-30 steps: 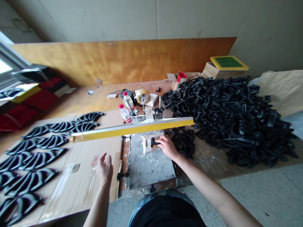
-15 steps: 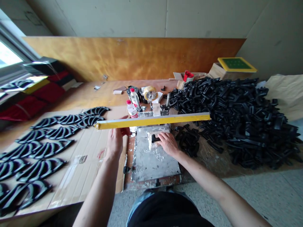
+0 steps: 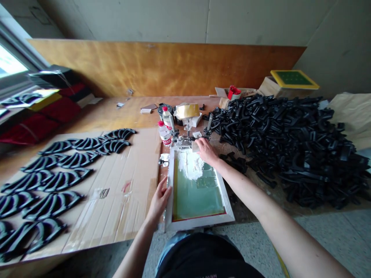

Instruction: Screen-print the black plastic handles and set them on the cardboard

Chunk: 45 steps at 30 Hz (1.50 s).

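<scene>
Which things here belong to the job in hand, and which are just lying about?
Seemingly in use: framed screen; white paste; pale scraper, touched by right hand; black parts, piled and in rows.
Seemingly lying about: bottles; tape roll; yellow-framed panel.

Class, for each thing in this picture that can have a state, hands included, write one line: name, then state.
Framed screen: lowered, lying roughly flat
White paste: smeared over the screen's far part
Scraper: held
Right hand: closed on the scraper
Left hand: at the frame's left edge, grip unclear
Bottles: upright, red caps on
Black pile: heaped loosely
Curved black parts: laid out in rows
Cardboard: spread flat
</scene>
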### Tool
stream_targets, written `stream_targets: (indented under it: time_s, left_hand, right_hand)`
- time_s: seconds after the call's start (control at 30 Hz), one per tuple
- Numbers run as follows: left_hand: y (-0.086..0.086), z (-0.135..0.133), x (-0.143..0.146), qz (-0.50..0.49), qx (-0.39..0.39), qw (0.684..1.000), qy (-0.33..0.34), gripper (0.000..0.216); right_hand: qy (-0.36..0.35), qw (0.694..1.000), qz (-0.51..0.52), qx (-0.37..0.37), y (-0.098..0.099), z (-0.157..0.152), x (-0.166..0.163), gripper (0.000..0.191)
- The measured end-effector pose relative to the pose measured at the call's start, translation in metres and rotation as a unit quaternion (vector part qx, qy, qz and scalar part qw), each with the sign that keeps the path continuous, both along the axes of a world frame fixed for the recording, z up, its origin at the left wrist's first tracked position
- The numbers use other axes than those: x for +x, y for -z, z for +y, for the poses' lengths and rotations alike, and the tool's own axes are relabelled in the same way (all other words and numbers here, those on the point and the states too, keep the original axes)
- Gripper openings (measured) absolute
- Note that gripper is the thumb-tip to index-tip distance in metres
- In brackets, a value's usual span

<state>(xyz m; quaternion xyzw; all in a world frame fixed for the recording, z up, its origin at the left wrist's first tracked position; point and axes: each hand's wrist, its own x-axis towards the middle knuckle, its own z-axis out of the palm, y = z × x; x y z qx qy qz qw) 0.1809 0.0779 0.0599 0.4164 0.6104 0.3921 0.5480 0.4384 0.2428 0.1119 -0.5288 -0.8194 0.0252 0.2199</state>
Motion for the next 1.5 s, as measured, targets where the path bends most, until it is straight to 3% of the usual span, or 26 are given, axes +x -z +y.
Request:
stream_targets:
  time_s: [0.13, 0.2, 0.37, 0.43, 0.57, 0.67, 0.77, 0.83, 0.9, 1.0, 1.13, 1.2, 1.27, 1.33, 1.4, 1.5]
  left_hand:
    - [0.02, 0.001, -0.001, 0.014, 0.0, 1.0, -0.006, 0.074]
    - [0.023, 0.001, -0.002, 0.012, -0.007, 1.0, -0.005, 0.072]
    - [0.023, 0.0, -0.001, 0.012, -0.005, 1.0, -0.012, 0.072]
    - [0.022, 0.0, 0.0, 0.016, 0.0, 1.0, -0.017, 0.071]
    - [0.02, -0.002, 0.0, 0.023, 0.006, 0.999, -0.026, 0.07]
    - [0.017, -0.003, 0.0, 0.018, 0.0, 1.0, -0.024, 0.069]
    - [0.006, -0.004, 0.002, 0.018, -0.006, 0.999, -0.027, 0.07]
    - [-0.009, -0.005, 0.003, 0.012, -0.011, 0.999, -0.03, 0.075]
    - [-0.03, -0.006, 0.003, -0.006, -0.014, 0.999, -0.031, 0.078]
    - [-0.068, -0.002, 0.0, -0.009, -0.006, 0.999, -0.041, 0.066]
    - [-0.108, 0.025, 0.001, -0.052, 0.066, 0.994, -0.071, 0.06]
    - [-0.122, 0.047, 0.007, -0.113, 0.14, 0.98, -0.089, 0.06]
    - [-0.131, 0.066, 0.016, -0.16, 0.181, 0.965, -0.1, 0.06]
    - [-0.131, 0.075, 0.026, -0.186, 0.18, 0.958, -0.127, 0.056]
    - [-0.119, 0.07, 0.04, -0.196, 0.148, 0.956, -0.162, 0.053]
    - [-0.082, 0.04, 0.063, -0.196, -0.009, 0.976, -0.093, 0.054]
  right_hand:
    - [-0.027, 0.992, -0.099, -0.073, 0.009, -0.009, -0.015, 0.012]
    - [-0.065, 0.988, -0.121, -0.068, 0.011, -0.026, -0.014, 0.009]
    - [-0.266, 0.951, -0.139, -0.077, 0.0, -0.062, -0.002, 0.011]
    - [-0.287, 0.946, -0.12, -0.09, -0.004, -0.061, 0.001, 0.009]
    - [-0.215, 0.972, -0.087, -0.046, 0.004, -0.06, -0.001, 0.014]
    - [-0.231, 0.969, -0.083, -0.033, 0.012, -0.071, 0.0, 0.016]
    - [-0.239, 0.967, -0.052, -0.066, 0.006, -0.067, 0.0, 0.009]
    - [-0.198, 0.976, -0.016, -0.085, -0.005, -0.048, -0.005, 0.017]
    - [-0.128, 0.988, 0.002, -0.088, -0.018, -0.02, -0.01, 0.042]
    - [-0.018, 0.998, -0.003, -0.06, -0.034, 0.019, 0.002, 0.065]
    - [0.147, 0.986, 0.077, -0.033, -0.032, 0.029, 0.056, 0.042]
    - [0.204, 0.971, 0.109, -0.068, -0.016, 0.015, 0.078, 0.028]
    - [0.199, 0.967, 0.116, -0.111, 0.008, -0.006, 0.084, 0.02]
    - [0.123, 0.978, 0.098, -0.136, 0.031, -0.028, 0.074, 0.022]
    - [0.034, 0.988, 0.062, -0.14, 0.046, -0.048, 0.052, 0.032]
    - [0.011, 0.993, 0.027, -0.113, 0.047, -0.082, 0.013, 0.02]
